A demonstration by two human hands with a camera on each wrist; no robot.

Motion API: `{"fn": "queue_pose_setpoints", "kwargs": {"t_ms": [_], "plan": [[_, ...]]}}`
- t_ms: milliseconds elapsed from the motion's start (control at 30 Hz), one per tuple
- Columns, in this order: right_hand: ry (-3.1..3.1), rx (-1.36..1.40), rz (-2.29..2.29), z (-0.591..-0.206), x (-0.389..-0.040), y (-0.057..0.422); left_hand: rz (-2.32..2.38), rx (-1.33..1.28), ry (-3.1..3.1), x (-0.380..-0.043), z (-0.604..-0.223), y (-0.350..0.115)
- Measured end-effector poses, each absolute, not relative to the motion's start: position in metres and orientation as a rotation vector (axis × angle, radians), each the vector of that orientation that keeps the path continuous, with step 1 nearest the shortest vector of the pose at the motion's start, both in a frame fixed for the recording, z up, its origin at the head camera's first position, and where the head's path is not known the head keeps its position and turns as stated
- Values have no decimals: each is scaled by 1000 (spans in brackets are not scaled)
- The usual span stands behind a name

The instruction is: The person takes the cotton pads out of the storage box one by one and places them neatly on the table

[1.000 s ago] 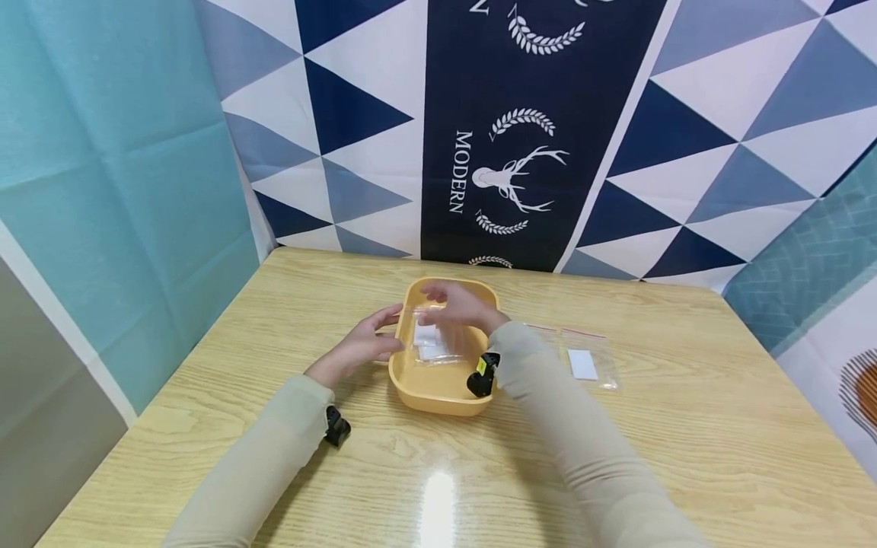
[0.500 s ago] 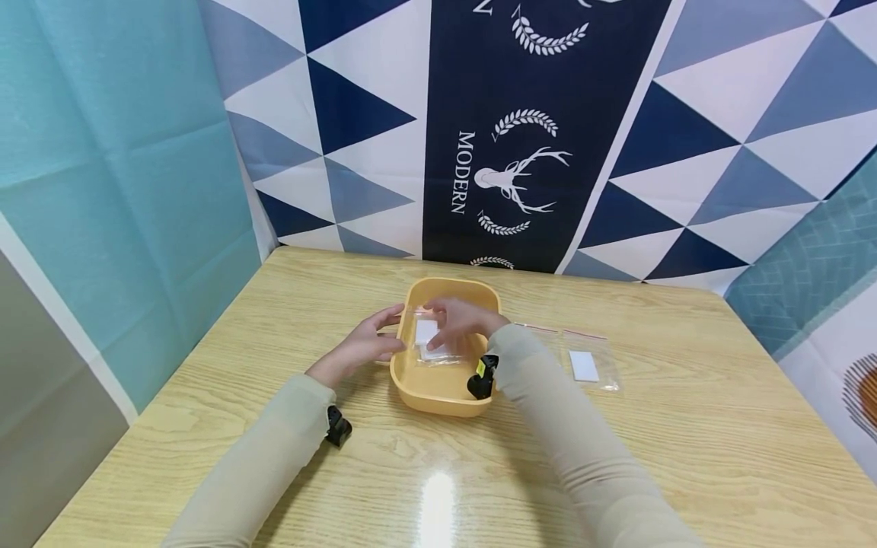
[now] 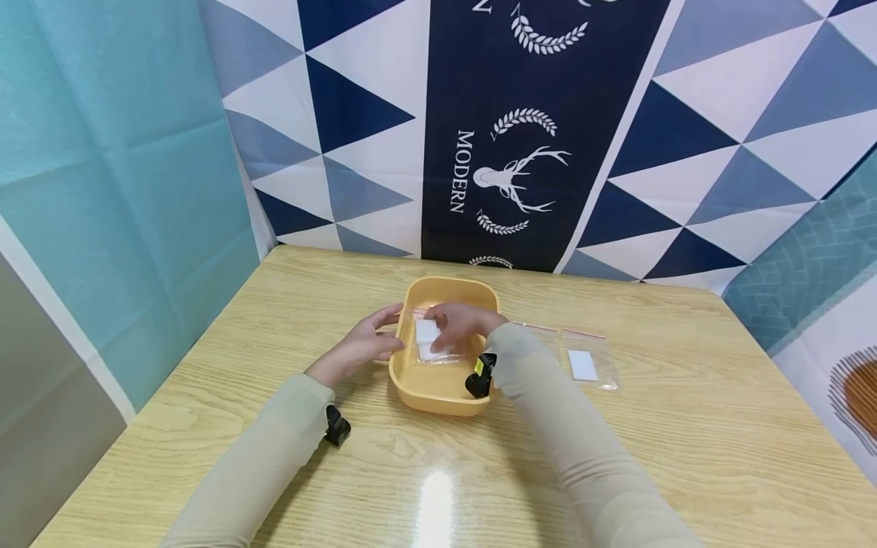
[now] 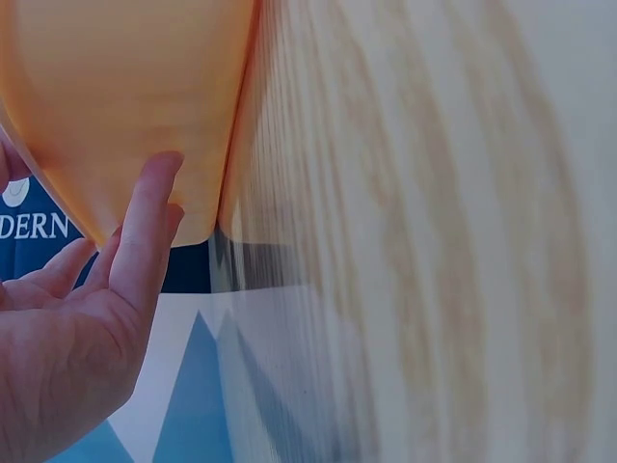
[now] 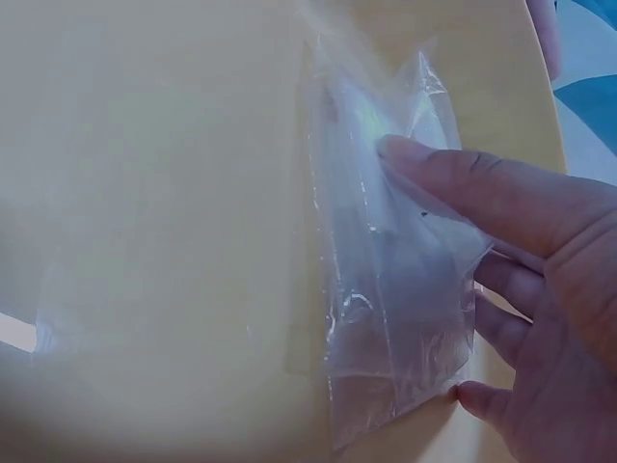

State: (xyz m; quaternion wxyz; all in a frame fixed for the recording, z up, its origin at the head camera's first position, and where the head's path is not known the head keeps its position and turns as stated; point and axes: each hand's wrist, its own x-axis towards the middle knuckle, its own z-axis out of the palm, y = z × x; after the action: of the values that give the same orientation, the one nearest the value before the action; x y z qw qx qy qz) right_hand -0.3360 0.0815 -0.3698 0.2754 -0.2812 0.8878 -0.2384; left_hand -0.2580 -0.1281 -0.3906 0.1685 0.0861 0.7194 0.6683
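A clear plastic bag [image 5: 400, 299] holding a flat white insert [image 3: 426, 331] lies inside an orange-yellow tray [image 3: 441, 407] at the centre of the head view, pinched near its edge by the right hand [image 3: 462, 323], thumb across the top face and fingers curled at the far side. The film, creased and shiny, looks light, limp and probably slippery, apt to slide against its neighbours; the insert likely gives it a stiffer middle, so the surest hold should be over that part rather than on the loose margin. Nothing about it looks heavy or easily broken. At the tray's left side, the left hand [image 3: 366, 344] spreads its fingers against the outer wall, loosely extended, with no bag in it. Right of centre on the wood-grain table [image 3: 384, 472], another bag [image 3: 606, 365] with a red-lined top lies flat beside a partly hidden one [image 3: 541, 329]. A triangle-patterned cloth [image 3: 370, 106] hangs behind, across the top of the frame.
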Motion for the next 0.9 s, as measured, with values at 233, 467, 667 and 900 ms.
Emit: {"fn": "queue_pose_setpoints", "kwargs": {"t_ms": [233, 467, 667, 900], "plan": [[2419, -768, -708, -367, -334, 80, 1908, 241, 2049, -258, -389, -128], [2389, -730, -737, -366, -335, 81, 1910, 240, 2040, -258, -389, -128], [2383, -738, -601, -366, -336, 81, 1918, 236, 2039, -258, -389, -128], [2411, -738, -673, -368, -339, 81, 1924, 244, 2026, -259, -391, -129]]}}
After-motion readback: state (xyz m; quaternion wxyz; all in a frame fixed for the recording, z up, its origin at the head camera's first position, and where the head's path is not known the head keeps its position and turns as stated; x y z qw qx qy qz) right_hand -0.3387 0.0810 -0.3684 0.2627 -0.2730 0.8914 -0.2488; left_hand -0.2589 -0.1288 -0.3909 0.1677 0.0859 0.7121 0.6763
